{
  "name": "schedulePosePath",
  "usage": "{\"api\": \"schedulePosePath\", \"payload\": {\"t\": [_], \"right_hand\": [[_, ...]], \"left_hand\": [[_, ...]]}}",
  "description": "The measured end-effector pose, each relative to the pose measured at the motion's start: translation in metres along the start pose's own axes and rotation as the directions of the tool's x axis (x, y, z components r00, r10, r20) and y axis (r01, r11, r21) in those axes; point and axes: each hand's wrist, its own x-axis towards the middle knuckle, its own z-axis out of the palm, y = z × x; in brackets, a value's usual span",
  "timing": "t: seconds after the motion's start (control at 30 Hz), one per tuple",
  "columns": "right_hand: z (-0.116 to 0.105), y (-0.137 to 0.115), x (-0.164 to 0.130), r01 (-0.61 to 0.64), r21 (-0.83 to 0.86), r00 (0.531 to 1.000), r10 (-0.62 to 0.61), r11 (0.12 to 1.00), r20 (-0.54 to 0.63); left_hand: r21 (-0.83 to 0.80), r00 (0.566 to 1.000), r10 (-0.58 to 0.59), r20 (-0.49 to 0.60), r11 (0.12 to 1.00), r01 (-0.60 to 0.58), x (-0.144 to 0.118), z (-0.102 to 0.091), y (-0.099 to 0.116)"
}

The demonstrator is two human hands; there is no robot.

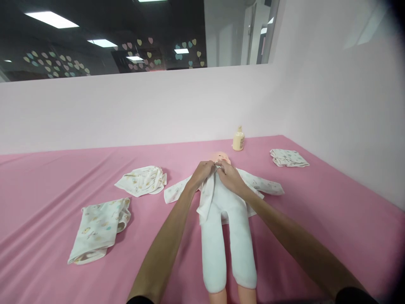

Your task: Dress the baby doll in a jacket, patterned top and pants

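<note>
One doll, lying on its back upon a pink sheet, head toward the wall and legs toward the viewer; one long-sleeved shirt, white with a small print, lies about its upper body, its two sleeves spread to either side and its front parted over the white torso; three patterned cloths are present, namely a near cloth and a farther cloth, both left of the doll, and a folded cloth near the right edge of the sheet; one pump bottle stands upright just beyond the doll's head, close to the wall.

Two hands are shown, meeting at the doll's neck; the left hand is bent inward, its fingers closed on the shirt at the collar; the right hand comes from the opposite side, back uppermost, its thumb and fingers likewise pinching the collar; the exact grip of the fingertips is too small to tell; both forearms extend forward, converging over the doll, each with a dark cuff at its near end.
</note>
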Motion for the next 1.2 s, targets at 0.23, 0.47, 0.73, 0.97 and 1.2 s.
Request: {"api": "schedulePosePath", "payload": {"t": [0.23, 0.47, 0.73, 0.97, 1.2], "right_hand": [[0.000, 0.002, -0.003, -0.022, 0.052, 0.999, 0.024, 0.998, -0.027], [0.005, 0.006, -0.002, 0.033, -0.156, 0.997, -0.043, 0.987, -0.060], [0.007, 0.002, -0.002, -0.021, -0.192, 0.996, 0.003, 0.981, -0.094], [-0.002, 0.006, -0.006, -0.017, -0.319, 0.996, -0.012, 0.947, -0.090], [-0.016, -0.008, -0.016, -0.030, -0.610, 0.999, 0.049, 0.792, 0.015]], "left_hand": [[-0.034, 0.999, 0.009, -0.033, 0.999, -0.010, 0.007, 0.008, -0.003], [0.009, 0.995, 0.087, -0.057, 0.996, -0.087, 0.008, 0.016, -0.007], [-0.009, 0.994, 0.094, -0.065, 0.996, -0.094, 0.010, 0.019, -0.010], [0.033, 0.998, 0.015, 0.062, 0.999, -0.017, 0.001, -0.005, 0.005], [0.529, 0.986, -0.115, 0.123, 0.848, 0.033, -0.019, -0.018, 0.035]]}}
